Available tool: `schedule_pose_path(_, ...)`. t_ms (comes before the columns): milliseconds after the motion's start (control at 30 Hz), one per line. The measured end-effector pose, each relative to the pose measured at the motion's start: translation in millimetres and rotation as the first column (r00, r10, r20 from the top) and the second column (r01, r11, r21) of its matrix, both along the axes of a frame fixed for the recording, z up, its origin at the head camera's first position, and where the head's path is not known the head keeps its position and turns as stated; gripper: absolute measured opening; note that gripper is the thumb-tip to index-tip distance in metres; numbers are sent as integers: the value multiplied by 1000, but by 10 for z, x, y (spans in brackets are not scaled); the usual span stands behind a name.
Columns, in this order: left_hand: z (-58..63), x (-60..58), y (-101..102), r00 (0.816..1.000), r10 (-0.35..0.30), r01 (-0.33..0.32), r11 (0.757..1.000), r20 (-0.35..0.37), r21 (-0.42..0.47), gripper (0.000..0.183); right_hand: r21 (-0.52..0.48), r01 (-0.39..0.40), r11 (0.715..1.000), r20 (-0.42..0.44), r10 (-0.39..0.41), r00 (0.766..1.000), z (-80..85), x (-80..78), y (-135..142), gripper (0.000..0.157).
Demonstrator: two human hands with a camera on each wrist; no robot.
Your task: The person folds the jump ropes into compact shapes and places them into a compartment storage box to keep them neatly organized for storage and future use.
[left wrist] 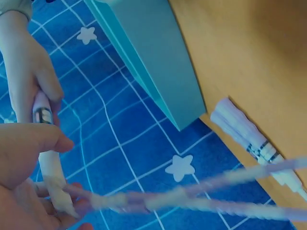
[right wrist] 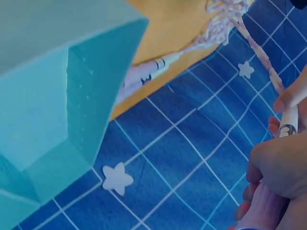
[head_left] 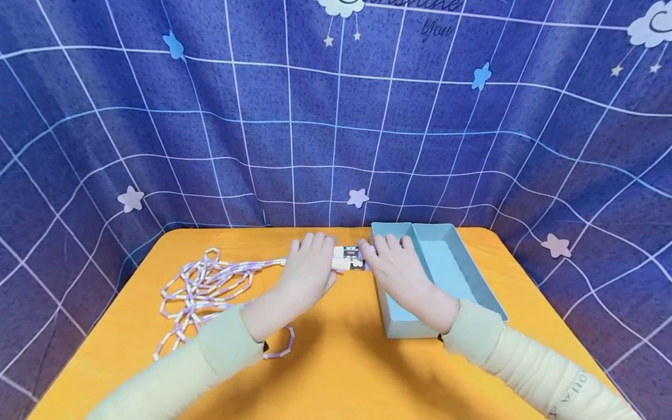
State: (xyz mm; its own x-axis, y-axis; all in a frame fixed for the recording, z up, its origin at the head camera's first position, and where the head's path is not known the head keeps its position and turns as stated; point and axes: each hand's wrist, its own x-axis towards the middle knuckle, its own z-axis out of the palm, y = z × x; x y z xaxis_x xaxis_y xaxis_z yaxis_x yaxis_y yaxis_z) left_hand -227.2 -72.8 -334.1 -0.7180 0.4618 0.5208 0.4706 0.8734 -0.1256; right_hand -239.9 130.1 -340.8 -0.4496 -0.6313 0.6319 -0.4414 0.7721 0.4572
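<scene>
A jump-rope handle with a lavender grip, a dark patterned band and a white end (left wrist: pixel 51 167) is held between both hands. My left hand (head_left: pixel 311 268) has its fingers and thumb around the white end, where the beaded rope leaves it. My right hand (head_left: pixel 401 271) grips the lavender end, beside the blue box. White and lavender beaded rope (head_left: pixel 202 294) lies in loose loops on the table to the left, partly behind the left arm. Similar lavender-and-white handles (left wrist: pixel 240 127) lie on the table near the box corner, below the hands.
A light-blue box (head_left: pixel 464 268) with a divider stands on the right of the orange table (head_left: pixel 336 373). One compartment lies partly under the right hand. A blue grid-patterned curtain (head_left: pixel 315 146) with stars hangs right behind the table's far edge.
</scene>
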Motion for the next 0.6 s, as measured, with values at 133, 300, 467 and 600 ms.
schedule_pose_path(133,33,-9,-94,1000,-19,17,997,23,70,55,-4,5,1000,4,-5,1000,94,4,61,18)
schedule_pose_path(300,-20,-26,-223,1000,-2,0,996,29,92,59,4,7,1000,34,-7,999,189,9,151,22)
schedule_pose_path(467,-111,-32,-327,999,5,-10,994,44,106,63,-2,7,1000,15,-7,1000,259,2,227,20)
schedule_pose_path(600,-181,-35,-365,998,-4,-3,994,56,111,56,1,2,1000,3,-2,1000,334,-7,281,19)
